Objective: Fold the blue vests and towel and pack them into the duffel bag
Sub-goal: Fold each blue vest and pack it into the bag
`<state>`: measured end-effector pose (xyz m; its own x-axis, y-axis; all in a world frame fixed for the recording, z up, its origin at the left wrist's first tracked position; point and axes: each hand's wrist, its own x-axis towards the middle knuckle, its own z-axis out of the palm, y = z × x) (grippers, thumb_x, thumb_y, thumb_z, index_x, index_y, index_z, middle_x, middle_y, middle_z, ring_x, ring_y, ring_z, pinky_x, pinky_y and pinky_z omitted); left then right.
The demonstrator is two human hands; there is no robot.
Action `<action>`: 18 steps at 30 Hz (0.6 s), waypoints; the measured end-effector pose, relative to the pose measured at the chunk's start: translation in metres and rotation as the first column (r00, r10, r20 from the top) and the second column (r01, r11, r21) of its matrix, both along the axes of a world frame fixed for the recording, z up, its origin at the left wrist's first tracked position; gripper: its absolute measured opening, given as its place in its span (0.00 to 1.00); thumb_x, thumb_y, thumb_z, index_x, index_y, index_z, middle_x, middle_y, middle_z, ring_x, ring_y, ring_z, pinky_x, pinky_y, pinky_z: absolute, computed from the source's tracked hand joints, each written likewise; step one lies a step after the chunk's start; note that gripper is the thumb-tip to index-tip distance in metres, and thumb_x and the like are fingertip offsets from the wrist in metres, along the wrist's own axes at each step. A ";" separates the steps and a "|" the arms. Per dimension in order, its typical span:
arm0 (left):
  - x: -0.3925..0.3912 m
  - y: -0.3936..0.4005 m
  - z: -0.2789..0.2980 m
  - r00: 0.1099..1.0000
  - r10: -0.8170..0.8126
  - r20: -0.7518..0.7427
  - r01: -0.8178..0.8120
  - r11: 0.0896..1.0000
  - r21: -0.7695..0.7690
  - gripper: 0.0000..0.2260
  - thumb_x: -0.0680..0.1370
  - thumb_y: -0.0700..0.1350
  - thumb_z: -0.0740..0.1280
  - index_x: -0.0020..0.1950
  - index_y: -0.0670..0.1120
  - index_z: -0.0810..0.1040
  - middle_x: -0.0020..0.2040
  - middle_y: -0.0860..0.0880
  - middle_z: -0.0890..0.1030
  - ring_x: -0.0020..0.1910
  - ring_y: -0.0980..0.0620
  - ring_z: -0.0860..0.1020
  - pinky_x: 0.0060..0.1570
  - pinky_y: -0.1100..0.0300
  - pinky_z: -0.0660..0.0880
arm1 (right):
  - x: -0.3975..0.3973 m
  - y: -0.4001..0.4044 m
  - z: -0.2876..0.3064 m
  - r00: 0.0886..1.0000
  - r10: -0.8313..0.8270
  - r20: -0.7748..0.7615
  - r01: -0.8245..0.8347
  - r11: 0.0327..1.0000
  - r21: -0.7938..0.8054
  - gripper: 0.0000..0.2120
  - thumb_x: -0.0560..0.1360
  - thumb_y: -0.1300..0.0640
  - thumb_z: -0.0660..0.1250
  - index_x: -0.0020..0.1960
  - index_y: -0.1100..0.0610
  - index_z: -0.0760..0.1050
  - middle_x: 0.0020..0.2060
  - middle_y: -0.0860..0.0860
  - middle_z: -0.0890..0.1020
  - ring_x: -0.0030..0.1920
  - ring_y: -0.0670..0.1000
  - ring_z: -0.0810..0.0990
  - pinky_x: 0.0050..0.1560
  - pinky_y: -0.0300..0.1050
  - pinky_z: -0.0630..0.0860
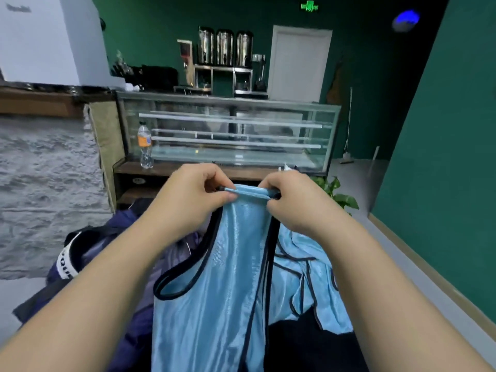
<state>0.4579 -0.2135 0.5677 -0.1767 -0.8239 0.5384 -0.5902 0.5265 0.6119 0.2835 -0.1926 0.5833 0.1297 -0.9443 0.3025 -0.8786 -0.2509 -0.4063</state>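
Observation:
A light blue vest [214, 285] with dark trim hangs in front of me, held up by its shoulder straps. My left hand [193, 191] pinches the strap end on the left, and my right hand [295, 202] pinches it on the right, close together. Another blue vest [308, 277] lies crumpled below on the right. A dark navy duffel bag [88, 256] with a white-lettered strap lies at the lower left, partly hidden by my left arm. I see no towel.
A glass display case [230, 130] stands ahead on a wooden shelf with a plastic bottle [145, 146] on its left end. A green plant [338, 194] sits to the right. A green wall [442, 157] runs along the right side.

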 end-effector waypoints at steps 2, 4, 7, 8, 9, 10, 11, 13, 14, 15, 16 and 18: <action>-0.003 0.013 0.001 1.000 -0.006 0.016 0.007 0.999 -0.043 0.09 0.71 0.42 0.74 0.35 0.53 0.79 0.32 0.57 0.78 0.33 0.67 0.74 0.33 0.74 0.67 | -0.001 0.009 0.000 1.000 -0.025 0.001 0.025 0.998 -0.060 0.10 0.73 0.67 0.58 0.42 0.54 0.75 0.36 0.49 0.75 0.31 0.47 0.70 0.28 0.41 0.64; -0.004 0.029 -0.001 0.999 -0.022 0.031 0.024 0.996 -0.083 0.09 0.72 0.42 0.74 0.35 0.54 0.79 0.32 0.57 0.79 0.34 0.67 0.74 0.34 0.74 0.67 | 0.000 0.021 -0.004 0.999 -0.022 0.049 0.027 0.994 -0.104 0.13 0.73 0.68 0.57 0.37 0.53 0.71 0.34 0.49 0.73 0.33 0.48 0.70 0.28 0.41 0.63; -0.004 0.049 -0.003 0.998 -0.041 0.047 0.045 0.995 -0.086 0.07 0.72 0.45 0.74 0.37 0.54 0.79 0.34 0.57 0.79 0.36 0.65 0.74 0.35 0.72 0.68 | 0.002 0.037 -0.010 0.991 -0.013 0.137 0.026 0.995 -0.095 0.15 0.73 0.69 0.55 0.35 0.51 0.68 0.32 0.49 0.73 0.32 0.48 0.69 0.28 0.41 0.61; -0.004 0.054 -0.006 0.998 -0.042 0.045 0.046 0.995 -0.093 0.06 0.73 0.45 0.73 0.38 0.54 0.79 0.35 0.57 0.80 0.36 0.65 0.74 0.36 0.72 0.68 | 0.003 0.042 -0.011 0.982 -0.007 0.188 0.024 0.996 -0.088 0.15 0.72 0.69 0.55 0.34 0.52 0.68 0.31 0.49 0.72 0.31 0.47 0.68 0.28 0.41 0.61; -0.004 0.059 -0.008 0.998 -0.039 0.042 0.043 0.994 -0.100 0.06 0.73 0.45 0.73 0.38 0.54 0.79 0.35 0.56 0.80 0.36 0.64 0.75 0.36 0.71 0.68 | 0.005 0.046 -0.013 0.966 -0.001 0.260 0.021 0.997 -0.076 0.15 0.72 0.69 0.55 0.33 0.53 0.68 0.29 0.48 0.71 0.30 0.48 0.67 0.28 0.41 0.61; -0.003 0.066 -0.011 0.999 -0.035 0.040 0.039 0.994 -0.101 0.06 0.73 0.44 0.73 0.39 0.53 0.79 0.36 0.56 0.80 0.36 0.63 0.75 0.37 0.70 0.69 | 0.006 0.052 -0.015 0.942 0.008 0.337 0.013 0.998 -0.061 0.15 0.72 0.69 0.55 0.32 0.54 0.68 0.26 0.47 0.71 0.29 0.48 0.67 0.29 0.41 0.60; -0.002 0.073 -0.014 0.999 -0.031 0.043 0.035 0.994 -0.103 0.05 0.73 0.44 0.73 0.39 0.53 0.79 0.37 0.55 0.80 0.37 0.61 0.75 0.37 0.69 0.69 | 0.007 0.058 -0.017 0.917 0.021 0.399 0.000 0.999 -0.054 0.14 0.73 0.67 0.55 0.32 0.55 0.68 0.24 0.47 0.70 0.29 0.49 0.66 0.30 0.41 0.60; 0.001 0.086 -0.015 0.997 -0.028 0.068 0.036 0.993 -0.113 0.06 0.74 0.44 0.72 0.39 0.53 0.79 0.37 0.55 0.79 0.37 0.61 0.75 0.36 0.68 0.68 | 0.010 0.072 -0.019 0.889 0.064 0.453 -0.044 0.998 -0.054 0.11 0.75 0.61 0.57 0.34 0.57 0.66 0.26 0.48 0.66 0.30 0.49 0.63 0.33 0.42 0.58; 0.002 0.092 -0.014 0.996 -0.027 0.080 0.037 0.991 -0.125 0.07 0.74 0.45 0.72 0.38 0.55 0.78 0.37 0.56 0.77 0.36 0.62 0.74 0.35 0.70 0.67 | 0.010 0.080 -0.020 0.889 0.081 0.451 -0.064 0.997 -0.053 0.10 0.76 0.58 0.58 0.36 0.56 0.66 0.27 0.48 0.64 0.29 0.48 0.62 0.32 0.43 0.57; 0.004 0.097 -0.013 0.996 -0.023 0.086 0.035 0.989 -0.145 0.08 0.74 0.45 0.72 0.38 0.56 0.77 0.39 0.56 0.76 0.36 0.64 0.73 0.37 0.71 0.66 | 0.010 0.086 -0.020 0.892 0.090 0.443 -0.075 0.996 -0.050 0.12 0.77 0.54 0.60 0.36 0.56 0.66 0.25 0.46 0.64 0.26 0.46 0.62 0.31 0.42 0.57; 0.006 0.102 -0.011 0.996 -0.015 0.087 0.029 0.986 -0.163 0.09 0.74 0.46 0.72 0.37 0.57 0.76 0.40 0.56 0.74 0.38 0.65 0.73 0.39 0.71 0.65 | 0.011 0.090 -0.019 0.894 0.097 0.437 -0.082 0.995 -0.052 0.14 0.77 0.51 0.62 0.35 0.55 0.67 0.22 0.43 0.65 0.23 0.42 0.62 0.30 0.40 0.58; 0.007 0.109 -0.008 0.996 0.014 0.088 0.000 0.987 -0.159 0.09 0.75 0.46 0.70 0.37 0.57 0.75 0.39 0.55 0.75 0.36 0.62 0.73 0.38 0.69 0.66 | 0.012 0.097 -0.016 0.900 0.113 0.422 -0.096 0.994 -0.061 0.16 0.78 0.48 0.63 0.34 0.51 0.70 0.19 0.40 0.69 0.21 0.38 0.66 0.29 0.36 0.59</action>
<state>0.4646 -0.1043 0.5594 -0.2244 -0.7308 0.6446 -0.6425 0.6083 0.4660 0.2955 -0.0955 0.5675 0.0784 -0.9192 0.3858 -0.5932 -0.3541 -0.7230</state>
